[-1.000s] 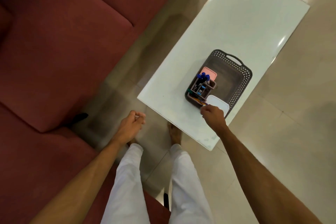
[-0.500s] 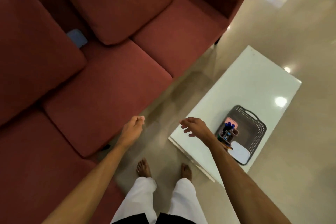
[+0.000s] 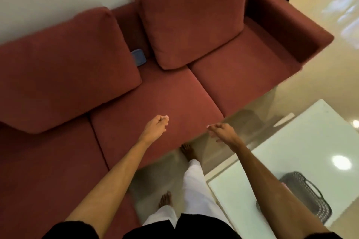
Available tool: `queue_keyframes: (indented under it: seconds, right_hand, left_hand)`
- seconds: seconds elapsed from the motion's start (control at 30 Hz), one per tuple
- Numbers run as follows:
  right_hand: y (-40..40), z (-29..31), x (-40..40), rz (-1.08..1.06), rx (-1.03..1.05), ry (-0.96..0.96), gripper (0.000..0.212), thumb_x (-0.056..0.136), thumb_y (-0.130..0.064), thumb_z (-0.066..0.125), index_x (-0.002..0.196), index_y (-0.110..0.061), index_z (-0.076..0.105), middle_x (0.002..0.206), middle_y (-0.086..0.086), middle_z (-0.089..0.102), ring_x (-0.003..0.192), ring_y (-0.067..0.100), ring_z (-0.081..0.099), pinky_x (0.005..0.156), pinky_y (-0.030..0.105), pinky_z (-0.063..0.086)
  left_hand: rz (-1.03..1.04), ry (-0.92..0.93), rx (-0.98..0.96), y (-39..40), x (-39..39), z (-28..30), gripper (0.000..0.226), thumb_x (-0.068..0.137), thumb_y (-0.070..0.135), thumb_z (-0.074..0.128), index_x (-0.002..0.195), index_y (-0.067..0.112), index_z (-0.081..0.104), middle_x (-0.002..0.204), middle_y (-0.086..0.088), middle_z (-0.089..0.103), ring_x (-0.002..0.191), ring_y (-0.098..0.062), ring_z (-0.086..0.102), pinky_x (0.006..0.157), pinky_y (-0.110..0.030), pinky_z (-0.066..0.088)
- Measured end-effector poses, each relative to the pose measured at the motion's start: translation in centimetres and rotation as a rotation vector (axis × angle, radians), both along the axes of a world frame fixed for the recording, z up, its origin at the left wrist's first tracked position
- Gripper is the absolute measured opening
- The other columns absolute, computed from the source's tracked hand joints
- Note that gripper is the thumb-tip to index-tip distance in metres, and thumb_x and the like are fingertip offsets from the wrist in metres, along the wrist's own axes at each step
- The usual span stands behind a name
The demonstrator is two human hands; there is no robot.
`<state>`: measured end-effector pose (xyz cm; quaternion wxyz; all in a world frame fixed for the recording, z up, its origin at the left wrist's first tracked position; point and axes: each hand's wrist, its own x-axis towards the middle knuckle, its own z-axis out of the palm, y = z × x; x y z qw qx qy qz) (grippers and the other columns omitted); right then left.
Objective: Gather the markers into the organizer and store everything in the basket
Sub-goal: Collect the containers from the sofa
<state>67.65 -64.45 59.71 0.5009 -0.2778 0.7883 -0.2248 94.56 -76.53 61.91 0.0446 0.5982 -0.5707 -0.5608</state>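
Right now my left hand [image 3: 156, 125] hangs over the red sofa [image 3: 155, 93] in a loose fist with nothing showing in it, and my right hand [image 3: 223, 132] is out in front of me with the fingers half curled and empty. Neither touches anything. The basket [image 3: 308, 196] sits on the white tabletop [image 3: 291, 141] down at my right, mostly hidden behind my right forearm, so I cannot see the organizer or the markers from this angle; only the perforated grey wall and the handle show, plus a sliver of something pink at its edge.

I judge the storing to be about done, since both hands are well apart from the basket and I am facing the sofa. The risks from here are mine to cause. My right forearm crosses above the tabletop near the basket, and a careless swing could knock it toward the edge and tip out whatever stands inside. I also cannot check from this view that every marker went in, so one could be left behind. A dark phone [image 3: 138, 57] lies between the sofa cushions; sitting down blindly could land me on it.
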Motion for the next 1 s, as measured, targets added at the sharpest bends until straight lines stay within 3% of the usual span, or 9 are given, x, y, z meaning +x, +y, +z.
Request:
queue_keyframes:
  seconds: [0.07, 0.1, 0.23, 0.3, 0.43, 0.6, 0.7, 0.83, 1.0]
  right_hand:
    - [-2.3, -0.4, -0.6, 0.048, 0.024, 0.012, 0.032, 0.095, -0.038, 0.071, 0.110, -0.011, 0.079, 0.104, 0.009, 0.079, 0.090, 0.023, 0.077, 0.076, 0.032, 0.061]
    - [-8.2, -1.5, -1.1, 0.171, 0.062, 0.016, 0.033, 0.095, -0.039, 0.070, 0.110, -0.011, 0.079, 0.103, 0.010, 0.079, 0.089, 0.023, 0.077, 0.077, 0.034, 0.063]
    - [-14.9, -2.7, -1.3, 0.313, 0.075, 0.097, 0.031, 0.095, -0.037, 0.068, 0.104, -0.010, 0.079, 0.100, 0.014, 0.080, 0.098, 0.031, 0.076, 0.087, 0.046, 0.063]
    - [-20.6, -2.6, -0.1, 0.459, 0.080, 0.139, 0.029, 0.098, -0.032, 0.066, 0.109, -0.008, 0.078, 0.108, 0.014, 0.078, 0.106, 0.031, 0.073, 0.094, 0.043, 0.059]
    - [-32.0, -4.0, 2.1, 0.673, 0.039, 0.226, 0.022, 0.099, -0.019, 0.060, 0.108, -0.007, 0.076, 0.104, 0.011, 0.073, 0.097, 0.027, 0.066, 0.079, 0.027, 0.044]
    - [-44.3, -9.9, 5.7, 0.875, -0.009, 0.338, 0.017, 0.088, -0.017, 0.068, 0.102, -0.012, 0.077, 0.104, 0.011, 0.077, 0.103, 0.032, 0.071, 0.092, 0.033, 0.056]
    - [-50.3, -14.9, 7.1, 0.916, -0.066, 0.407, 0.027, 0.088, -0.019, 0.070, 0.114, -0.012, 0.074, 0.115, 0.013, 0.076, 0.108, 0.031, 0.071, 0.096, 0.032, 0.054]
    - [-57.1, -21.8, 9.2, 0.968, -0.135, 0.498, 0.064, 0.079, -0.033, 0.062, 0.137, -0.007, 0.060, 0.134, 0.022, 0.063, 0.125, 0.039, 0.061, 0.107, 0.041, 0.050]
    - [-64.9, -25.2, 11.2, 1.049, -0.247, 0.774, 0.084, 0.087, -0.016, 0.075, 0.157, -0.004, 0.032, 0.157, 0.021, 0.036, 0.136, 0.044, 0.045, 0.106, 0.057, 0.049]
  left_hand:
    - [0.018, -0.005, 0.037, -1.4, 0.0, -0.1, 0.037, 0.104, 0.054, 0.045, 0.116, 0.026, 0.066, 0.118, 0.008, 0.070, 0.101, -0.013, 0.070, 0.093, -0.038, 0.057]
    - [0.143, 0.001, 0.060, -4.6, 0.5, -1.2, 0.037, 0.104, 0.053, 0.045, 0.117, 0.026, 0.066, 0.118, 0.008, 0.071, 0.101, -0.013, 0.070, 0.093, -0.038, 0.057]
    - [0.252, -0.021, 0.081, -6.9, 1.5, -1.7, 0.034, 0.105, 0.048, 0.046, 0.118, 0.025, 0.066, 0.115, 0.007, 0.072, 0.100, -0.014, 0.070, 0.095, -0.042, 0.057]
    - [0.370, -0.032, 0.107, -8.6, 2.5, -2.4, 0.033, 0.106, 0.047, 0.047, 0.120, 0.024, 0.066, 0.115, 0.007, 0.072, 0.101, -0.015, 0.071, 0.094, -0.041, 0.057]
    - [0.606, -0.029, 0.083, -10.9, 4.7, -5.3, 0.029, 0.106, 0.041, 0.049, 0.127, 0.026, 0.063, 0.125, 0.005, 0.068, 0.099, -0.014, 0.072, 0.087, -0.037, 0.058]
    - [0.795, -0.038, 0.079, -15.4, 6.9, -9.9, 0.025, 0.103, 0.037, 0.053, 0.124, 0.029, 0.065, 0.126, 0.005, 0.067, 0.095, -0.012, 0.073, 0.082, -0.035, 0.059]
    - [0.810, -0.003, 0.093, -18.5, 7.4, -12.9, 0.023, 0.104, 0.036, 0.051, 0.121, 0.030, 0.065, 0.123, 0.007, 0.068, 0.097, -0.012, 0.073, 0.082, -0.035, 0.058]
    - [0.827, 0.054, 0.124, -21.8, 7.8, -18.4, 0.023, 0.105, 0.034, 0.051, 0.122, 0.029, 0.065, 0.118, 0.012, 0.069, 0.096, -0.010, 0.073, 0.081, -0.029, 0.058]
    - [0.883, 0.078, 0.173, -23.2, 8.0, -25.7, 0.014, 0.107, 0.030, 0.051, 0.108, 0.033, 0.065, 0.116, 0.003, 0.072, 0.087, -0.012, 0.072, 0.070, -0.027, 0.052]
